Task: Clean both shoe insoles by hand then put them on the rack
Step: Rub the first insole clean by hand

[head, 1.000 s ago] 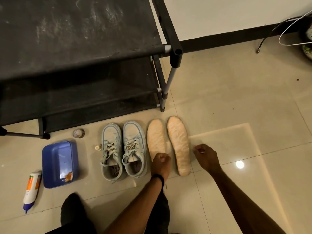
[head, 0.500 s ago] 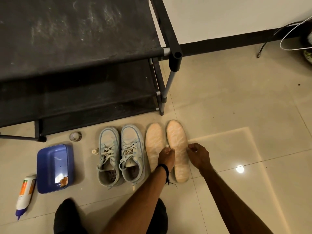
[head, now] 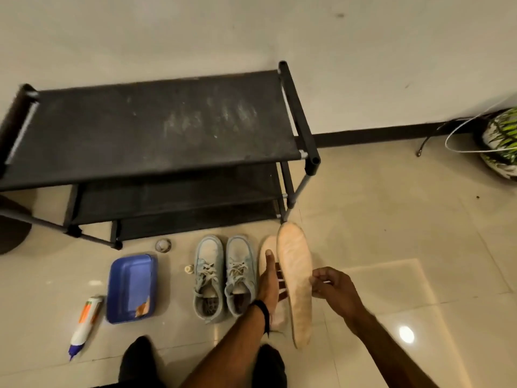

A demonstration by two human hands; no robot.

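Two pale orange insoles are right of the shoes. The larger-looking insole (head: 295, 275) is raised off the floor and tilted. My right hand (head: 333, 287) pinches its right edge. My left hand (head: 270, 278) lies along its left edge, thumb straight, fingertips reaching under it. The second insole (head: 265, 245) lies on the tiles, mostly hidden behind my left hand. The black three-tier shoe rack (head: 167, 130) stands against the wall beyond them, its dusty top shelf bare.
A pair of light blue sneakers (head: 223, 275) sits left of the insoles. Further left are a blue tray (head: 131, 287), a white squeeze bottle (head: 85, 323), a small round lid (head: 163, 245) and a tiny cap (head: 189, 269). Cables and a patterned object (head: 500, 141) lie far right.
Both hands closed in on the right insole and raised it off the floor. My view has tipped up, so the whole rack and wall now show.
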